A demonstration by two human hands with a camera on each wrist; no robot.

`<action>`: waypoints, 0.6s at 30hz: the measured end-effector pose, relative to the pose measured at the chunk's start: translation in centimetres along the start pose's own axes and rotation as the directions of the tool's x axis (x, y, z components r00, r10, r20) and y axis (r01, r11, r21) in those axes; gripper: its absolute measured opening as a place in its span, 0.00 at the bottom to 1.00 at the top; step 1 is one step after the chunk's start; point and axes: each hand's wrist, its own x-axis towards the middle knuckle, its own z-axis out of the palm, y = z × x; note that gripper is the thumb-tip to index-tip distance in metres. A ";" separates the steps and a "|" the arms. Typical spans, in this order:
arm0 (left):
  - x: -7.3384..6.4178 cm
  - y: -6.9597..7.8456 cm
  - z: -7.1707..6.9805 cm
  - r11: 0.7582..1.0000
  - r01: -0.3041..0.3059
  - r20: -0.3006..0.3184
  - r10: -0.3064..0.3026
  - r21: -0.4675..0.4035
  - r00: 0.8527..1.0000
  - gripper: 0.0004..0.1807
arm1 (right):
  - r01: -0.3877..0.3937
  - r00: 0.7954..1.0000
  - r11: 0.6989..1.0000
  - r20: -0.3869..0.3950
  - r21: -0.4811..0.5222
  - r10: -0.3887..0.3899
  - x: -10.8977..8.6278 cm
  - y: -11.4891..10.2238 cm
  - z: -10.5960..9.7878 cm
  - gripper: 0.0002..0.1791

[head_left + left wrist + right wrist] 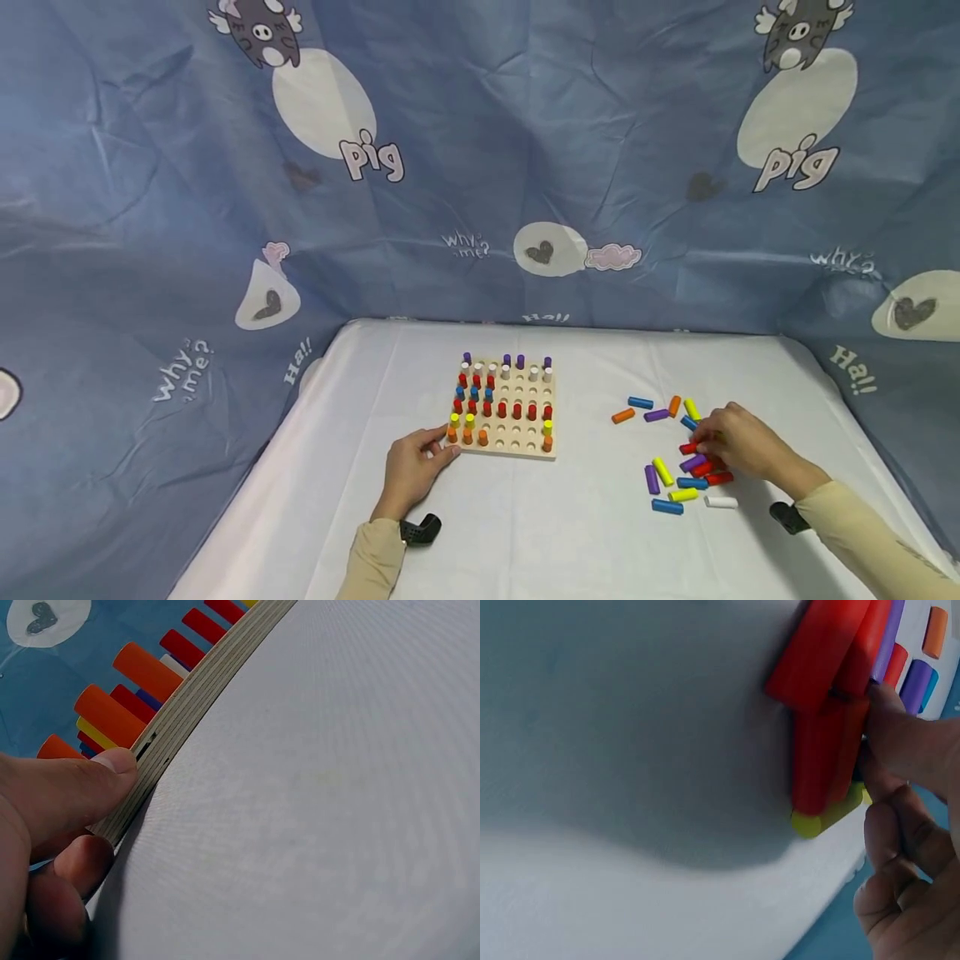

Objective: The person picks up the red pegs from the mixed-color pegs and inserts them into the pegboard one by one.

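At the near left corner of a wooden pegboard (517, 450), my left hand (412, 467) holds the edge, its thumb (112, 769) on the side of the plywood. Upright pegs fill some holes in colour rows: purple, white, red, blue, red, yellow, orange (452, 435). A full red row (517, 410) crosses the board. Over the loose pegs on the right, my right hand (738, 442) reaches down with bent fingers. Its thumb and forefinger are right at a red peg (847, 742); I cannot tell whether they pinch it. Another red peg (817, 757) lies alongside.
Several loose pegs lie around the right hand, among them a white one (722, 502), a blue one (667, 506) and an orange one (623, 415). All lie on a white cloth (585, 533). A blue printed curtain (480, 167) rises behind and at both sides.
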 end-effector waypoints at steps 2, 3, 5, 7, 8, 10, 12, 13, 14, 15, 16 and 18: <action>-0.1 0.0 0.1 1.000 0.006 0.007 -0.006 -0.002 1.000 0.24 | 0.004 1.000 1.000 0.007 -0.019 -0.004 0.0 -0.2 0.1 0.07; -0.2 -0.1 0.1 1.000 0.007 0.009 -0.007 -0.003 1.000 0.24 | 0.008 1.000 1.000 0.010 -0.025 -0.008 0.0 -0.2 0.1 0.08; -0.2 -0.1 0.2 1.000 0.006 0.009 -0.006 -0.002 1.000 0.24 | -0.001 1.000 0.999 0.016 -0.032 0.001 0.1 -0.3 0.2 0.08; -0.2 -0.2 0.2 1.000 0.002 0.005 -0.002 0.002 1.000 0.24 | -0.012 1.000 0.999 0.017 -0.036 0.013 0.1 -0.3 0.3 0.08; -0.2 -0.2 0.2 1.000 -0.003 0.002 0.003 0.003 1.000 0.24 | -0.021 1.000 0.999 0.018 -0.038 0.022 0.1 -0.4 0.4 0.08; -0.2 -0.2 0.1 1.000 -0.010 -0.004 0.010 0.005 1.000 0.23 | -0.040 0.999 0.998 0.010 -0.041 0.040 0.2 -0.6 0.5 0.09; -0.1 -0.3 0.1 1.000 -0.015 -0.009 0.015 0.007 1.000 0.23 | -0.059 0.998 0.997 -0.008 -0.048 0.059 0.3 -0.9 0.4 0.09; -0.1 -0.3 0.1 1.000 -0.018 -0.011 0.018 0.008 1.000 0.23 | -0.073 0.997 0.996 -0.018 -0.048 0.072 0.4 -1.1 0.3 0.09; -0.1 -0.2 0.0 1.000 -0.019 -0.012 0.019 0.008 1.000 0.23 | -0.084 0.996 0.996 -0.028 -0.042 0.082 0.5 -1.3 0.2 0.09; -0.1 -0.2 0.0 1.000 -0.020 -0.013 0.020 0.008 1.000 0.24 | -0.090 0.995 0.995 -0.043 -0.040 0.088 0.7 -1.5 0.0 0.08; -0.1 -0.2 0.0 1.000 -0.026 -0.013 0.026 0.012 1.000 0.23 | -0.098 0.994 0.995 -0.055 -0.036 0.095 0.8 -1.7 -0.2 0.08; -0.1 -0.2 0.1 1.000 -0.029 -0.016 0.029 0.011 0.999 0.24 | -0.104 0.992 0.994 -0.075 -0.023 0.102 1.2 -2.3 -0.6 0.07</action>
